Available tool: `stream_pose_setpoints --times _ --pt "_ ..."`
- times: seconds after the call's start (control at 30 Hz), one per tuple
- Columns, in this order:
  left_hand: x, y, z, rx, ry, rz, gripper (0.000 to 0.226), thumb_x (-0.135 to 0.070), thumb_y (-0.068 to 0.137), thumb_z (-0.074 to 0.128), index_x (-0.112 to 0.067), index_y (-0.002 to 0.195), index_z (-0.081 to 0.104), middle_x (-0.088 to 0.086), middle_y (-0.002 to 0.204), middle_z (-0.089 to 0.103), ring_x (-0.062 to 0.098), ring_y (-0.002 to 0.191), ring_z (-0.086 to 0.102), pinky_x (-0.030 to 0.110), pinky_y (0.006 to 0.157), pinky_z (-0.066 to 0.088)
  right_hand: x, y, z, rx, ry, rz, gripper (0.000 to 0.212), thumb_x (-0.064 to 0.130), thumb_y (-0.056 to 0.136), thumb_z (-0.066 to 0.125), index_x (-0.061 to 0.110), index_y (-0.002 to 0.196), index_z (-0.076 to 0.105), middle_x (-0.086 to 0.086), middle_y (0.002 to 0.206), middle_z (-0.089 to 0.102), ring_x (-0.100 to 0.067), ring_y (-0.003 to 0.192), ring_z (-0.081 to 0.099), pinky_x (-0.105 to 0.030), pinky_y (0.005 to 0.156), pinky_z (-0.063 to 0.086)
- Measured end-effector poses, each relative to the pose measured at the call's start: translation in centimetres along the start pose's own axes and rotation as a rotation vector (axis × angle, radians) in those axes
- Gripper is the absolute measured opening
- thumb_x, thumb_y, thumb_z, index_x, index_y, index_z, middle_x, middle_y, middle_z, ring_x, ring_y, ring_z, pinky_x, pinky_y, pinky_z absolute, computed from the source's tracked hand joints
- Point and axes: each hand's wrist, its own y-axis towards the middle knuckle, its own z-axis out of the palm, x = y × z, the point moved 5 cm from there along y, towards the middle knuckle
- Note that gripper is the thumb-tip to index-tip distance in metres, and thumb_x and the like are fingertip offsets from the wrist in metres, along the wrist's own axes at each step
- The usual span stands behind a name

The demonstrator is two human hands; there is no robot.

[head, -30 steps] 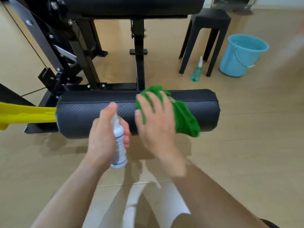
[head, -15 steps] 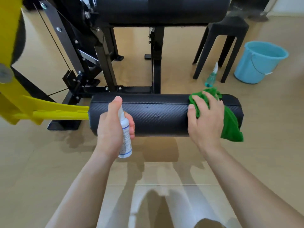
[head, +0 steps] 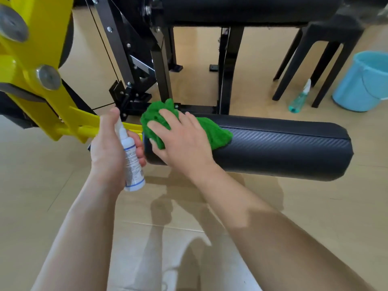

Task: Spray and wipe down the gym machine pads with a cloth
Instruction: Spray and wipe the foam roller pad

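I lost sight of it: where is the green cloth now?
In the head view, the green cloth lies on the left end of the roller pad, under the right hand, beside the white spray bottle the left hand holds.

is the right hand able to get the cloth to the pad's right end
Probably yes: the right hand presses the green cloth on the roller pad, and nothing lies along its top.

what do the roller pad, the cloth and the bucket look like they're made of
Roller pad: looks like black vinyl or faux leather over padding, with a carbon-fibre-style weave texture and a soft sheen.
Green cloth: fuzzy, bunched fabric, probably microfibre or terry.
Blue bucket: likely plastic, smooth and evenly coloured, with a thin wire-like handle.
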Motion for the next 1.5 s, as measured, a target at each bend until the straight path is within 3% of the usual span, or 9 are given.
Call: stream_pose_setpoints --times 0.2,0.33,0.63,0.8,0.9,1.03,1.23,1.33,1.5 --pt "2.0 0.1 1.4 0.046 0.07 -0.032 0.069 -0.06 0.096 0.052 -0.014 0.045 0.053 0.008 0.048 0.045 0.021 0.04 0.04 0.028 0.049 0.037 -11.3 -7.3 -4.7 -0.111 -0.08 0.336 0.041 0.044 0.094 0.052 0.018 0.12 0.067 -0.009 0.131 0.063 -0.038 0.131 0.05 -0.048 0.109 0.039" --pt "2.7 0.2 0.3 0.058 0.119 -0.006 0.066 -0.059 0.099 0.053 -0.01 0.054 0.054 0.011 0.053 0.047 0.021 0.043 0.042 0.029 0.05 0.039 -8.5 -4.8 -3.7 -0.133 -0.031 0.524 0.041 0.039 0.095 0.046 0.013 0.114 0.071 -0.014 0.123 0.066 -0.04 0.129 0.05 -0.049 0.111 0.037" --pt "1.9 1.2 -4.7 -0.12 -0.04 -0.027 0.065 -0.056 0.098 0.051 -0.007 0.054 0.053 0.009 0.046 0.047 0.024 0.042 0.041 0.028 0.05 0.039 7.7 7.7 2.9 0.278 -0.037 -0.06 0.037 0.046 0.096 0.044 0.025 0.117 0.067 -0.003 0.118 0.068 -0.028 0.112 0.061 -0.04 0.097 0.038" --pt "2.3 0.2 -0.5 0.011 -0.106 -0.033 0.069 -0.056 0.099 0.049 -0.011 0.048 0.053 0.008 0.047 0.047 0.023 0.042 0.041 0.024 0.046 0.038 2.2 4.3 1.0 0.077 -0.001 -0.02 0.051 0.06 0.089 0.05 0.03 0.129 0.061 0.002 0.129 0.062 -0.025 0.109 0.062 -0.039 0.089 0.044" --pt "3.5 -0.9 3.0 0.101 -0.052 -0.03 0.071 -0.062 0.094 0.05 -0.012 0.044 0.054 0.012 0.047 0.047 0.025 0.041 0.042 0.027 0.047 0.039 -5.0 0.9 -2.1 -0.04 0.017 0.167 0.05 0.059 0.086 0.048 0.026 0.117 0.068 0.0 0.108 0.068 -0.029 0.09 0.066 -0.04 0.075 0.05" --pt "5.1 -2.3 7.0 0.21 0.002 -0.073 0.066 -0.069 0.077 0.052 -0.011 0.045 0.054 0.012 0.047 0.047 0.025 0.041 0.042 0.029 0.05 0.038 -15.4 -3.9 -6.2 0.032 -0.033 0.435 0.044 0.062 0.09 0.044 0.033 0.113 0.066 0.005 0.101 0.067 -0.024 0.086 0.063 -0.035 0.07 0.047" --pt "7.0 -4.6 11.8 0.34 0.096 -0.089 0.069 -0.068 0.087 0.048 -0.011 0.049 0.054 0.01 0.05 0.051 0.024 0.045 0.046 0.03 0.054 0.043 -27.4 -11.8 -11.0 0.046 -0.088 0.822 0.044 0.065 0.088 0.042 0.035 0.115 0.059 0.002 0.11 0.062 -0.029 0.101 0.061 -0.04 0.078 0.047" --pt "7.3 -5.3 12.7 0.346 0.185 -0.046 0.069 -0.07 0.085 0.047 -0.013 0.046 0.056 0.012 0.053 0.055 0.024 0.046 0.051 0.032 0.058 0.046 -27.4 -13.8 -11.1 -0.105 -0.027 0.873 0.042 0.056 0.092 0.046 0.029 0.121 0.058 -0.001 0.119 0.061 -0.029 0.106 0.059 -0.038 0.08 0.046" --pt "5.3 -4.9 10.8 0.269 0.207 0.056 0.067 -0.065 0.088 0.046 -0.015 0.046 0.058 0.011 0.053 0.056 0.022 0.047 0.052 0.035 0.06 0.047 -18.9 -14.5 -8.5 -0.389 -0.073 0.72 0.042 0.035 0.096 0.053 0.003 0.124 0.055 -0.02 0.134 0.055 -0.041 0.125 0.05 -0.051 0.108 0.04"
